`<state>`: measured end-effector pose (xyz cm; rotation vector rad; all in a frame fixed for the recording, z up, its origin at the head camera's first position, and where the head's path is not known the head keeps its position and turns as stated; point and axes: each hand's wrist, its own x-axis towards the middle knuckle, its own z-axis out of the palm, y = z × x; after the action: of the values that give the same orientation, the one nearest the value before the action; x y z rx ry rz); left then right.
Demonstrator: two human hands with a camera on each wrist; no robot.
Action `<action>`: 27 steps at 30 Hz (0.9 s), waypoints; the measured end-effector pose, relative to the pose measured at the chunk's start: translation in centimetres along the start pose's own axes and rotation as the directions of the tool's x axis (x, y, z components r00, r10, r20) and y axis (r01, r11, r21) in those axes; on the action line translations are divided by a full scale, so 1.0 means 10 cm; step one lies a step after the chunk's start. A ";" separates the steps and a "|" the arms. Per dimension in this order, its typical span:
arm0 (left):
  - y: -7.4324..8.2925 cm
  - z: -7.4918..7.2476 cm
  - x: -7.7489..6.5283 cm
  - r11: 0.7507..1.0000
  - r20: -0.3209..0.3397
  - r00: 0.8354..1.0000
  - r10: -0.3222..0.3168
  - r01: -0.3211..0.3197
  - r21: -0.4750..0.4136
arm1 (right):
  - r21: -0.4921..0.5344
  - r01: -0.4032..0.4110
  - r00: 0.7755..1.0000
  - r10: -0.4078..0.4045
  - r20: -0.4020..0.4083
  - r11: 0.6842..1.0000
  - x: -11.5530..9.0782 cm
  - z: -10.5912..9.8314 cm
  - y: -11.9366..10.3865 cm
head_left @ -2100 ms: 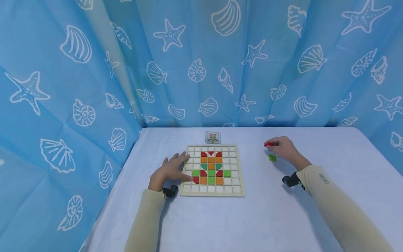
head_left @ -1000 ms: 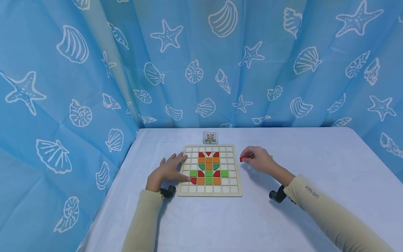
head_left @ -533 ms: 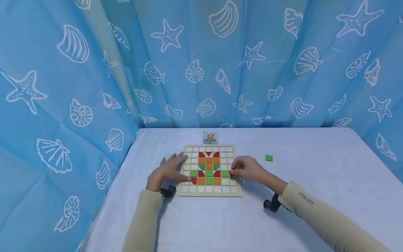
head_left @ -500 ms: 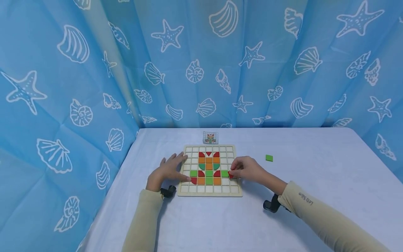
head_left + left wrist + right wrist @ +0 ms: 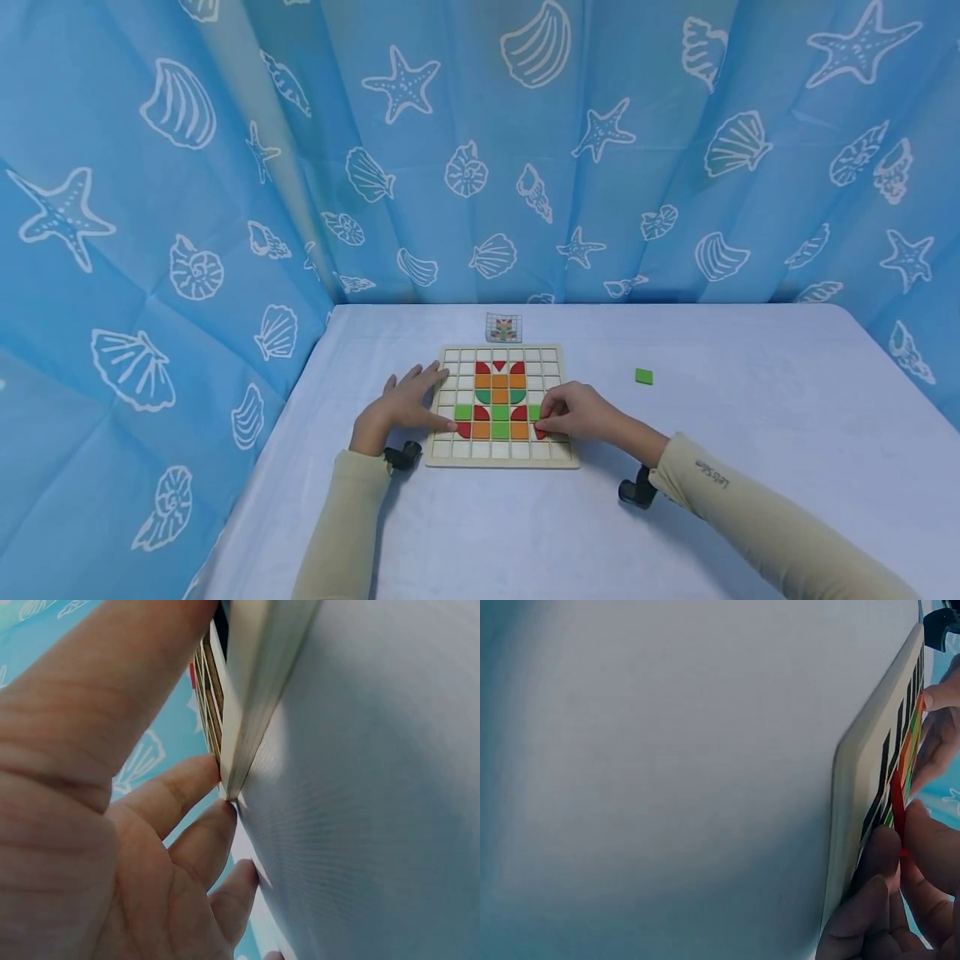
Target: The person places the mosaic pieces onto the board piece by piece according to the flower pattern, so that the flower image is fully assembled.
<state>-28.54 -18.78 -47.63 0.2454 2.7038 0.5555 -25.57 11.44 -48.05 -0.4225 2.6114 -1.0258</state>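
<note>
A wooden grid board [image 5: 502, 464] lies on the table, with red, orange and green tiles forming a pattern in its cells. My right hand [image 5: 581, 412] pinches a red tile [image 5: 539, 432] over the lower right of the pattern, beside an orange tile. In the right wrist view that red tile [image 5: 898, 802] stands tilted between thumb and fingers. My left hand [image 5: 405, 407] rests at the board's left edge with fingers spread, its thumb by a red quarter-round tile [image 5: 464, 430]. The left wrist view shows the fingertips [image 5: 229, 810] touching the board's corner.
One loose green square tile [image 5: 643, 377] lies on the white tablecloth to the right of the board. Behind the board is a small pattern card [image 5: 503, 327] showing a similar coloured design. A blue curtain [image 5: 465, 233] with shell prints hangs behind and to the left.
My right hand has carried the red tile from near the green square leftward to the board, then across to the cell beside the orange tile. My left hand has stayed at the board's edge.
</note>
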 end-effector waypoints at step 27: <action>-0.04 0.03 0.03 1.000 -0.006 1.000 0.018 -0.018 -0.001 | 0.017 0.029 0.998 -0.030 0.050 0.999 0.00 0.04 0.00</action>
<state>-28.76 -19.00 -48.14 0.2681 2.7096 0.5634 -25.42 11.23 -48.32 -0.4782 2.5584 -1.0316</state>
